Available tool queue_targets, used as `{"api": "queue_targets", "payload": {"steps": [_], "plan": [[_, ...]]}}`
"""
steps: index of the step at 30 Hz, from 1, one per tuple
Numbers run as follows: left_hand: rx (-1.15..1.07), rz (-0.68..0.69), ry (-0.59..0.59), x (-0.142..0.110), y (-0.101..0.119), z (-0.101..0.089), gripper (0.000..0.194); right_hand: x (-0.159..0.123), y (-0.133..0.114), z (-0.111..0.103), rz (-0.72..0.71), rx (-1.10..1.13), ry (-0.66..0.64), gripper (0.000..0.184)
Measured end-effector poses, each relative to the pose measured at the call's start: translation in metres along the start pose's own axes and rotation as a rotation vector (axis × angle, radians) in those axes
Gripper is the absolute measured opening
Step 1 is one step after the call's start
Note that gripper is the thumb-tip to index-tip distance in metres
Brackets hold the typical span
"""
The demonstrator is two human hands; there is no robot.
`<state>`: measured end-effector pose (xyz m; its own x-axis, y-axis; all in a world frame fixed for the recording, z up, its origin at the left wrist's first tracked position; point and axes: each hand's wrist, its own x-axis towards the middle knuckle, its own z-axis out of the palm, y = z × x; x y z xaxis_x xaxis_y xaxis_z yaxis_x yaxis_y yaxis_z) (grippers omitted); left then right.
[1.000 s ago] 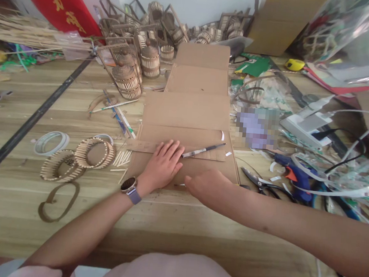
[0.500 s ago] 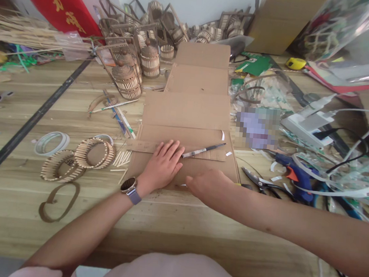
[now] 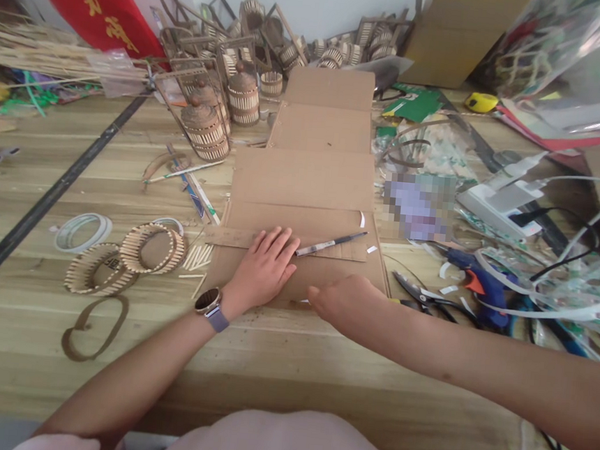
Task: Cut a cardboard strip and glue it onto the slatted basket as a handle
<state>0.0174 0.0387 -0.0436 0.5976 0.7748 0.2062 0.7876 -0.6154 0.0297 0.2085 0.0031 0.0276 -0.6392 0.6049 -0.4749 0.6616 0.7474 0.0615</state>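
Observation:
My left hand (image 3: 264, 271) lies flat with its fingers spread on a narrow cardboard strip (image 3: 230, 237) and the flattened cardboard (image 3: 304, 180) beneath it. A pen (image 3: 333, 243) rests slantwise on the strip, just right of my left fingertips. Close by on the right, my right hand (image 3: 346, 299) is closed in a fist low over the cardboard's near edge. It grips what looks like a utility knife (image 3: 302, 301): a thin bright tip shows at the fingers, and a yellow and black end sticks out behind the hand. The rest is hidden.
Slatted bamboo rings (image 3: 153, 248), a tape roll (image 3: 83, 232) and short sticks (image 3: 200, 257) lie at left. Small lidded bamboo baskets (image 3: 206, 129) stand behind. At right are pliers (image 3: 414, 291), a blue glue gun (image 3: 484, 283), a white power strip (image 3: 507, 197) and tangled cords.
My right hand has slid slightly to the right along the cardboard's near edge, and the bright tip has moved with it. My left hand stays pressed on the strip.

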Motion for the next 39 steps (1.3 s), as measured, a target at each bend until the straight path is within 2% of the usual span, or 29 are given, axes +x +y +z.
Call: {"api": "queue_targets", "payload": {"steps": [15,27,39], "plan": [[-0.006,0.011,0.011,0.0,0.0,-0.001,0.048,-0.012,0.01,0.016,0.046,-0.006,0.036,0.02],[-0.048,-0.007,-0.005,0.003,0.003,-0.005,0.054,-0.013,0.009,0.013,0.079,-0.049,-0.01,0.017],[-0.018,-0.011,-0.025,0.012,0.006,0.002,0.057,-0.001,0.001,-0.009,0.042,0.012,-0.084,0.026]]}}
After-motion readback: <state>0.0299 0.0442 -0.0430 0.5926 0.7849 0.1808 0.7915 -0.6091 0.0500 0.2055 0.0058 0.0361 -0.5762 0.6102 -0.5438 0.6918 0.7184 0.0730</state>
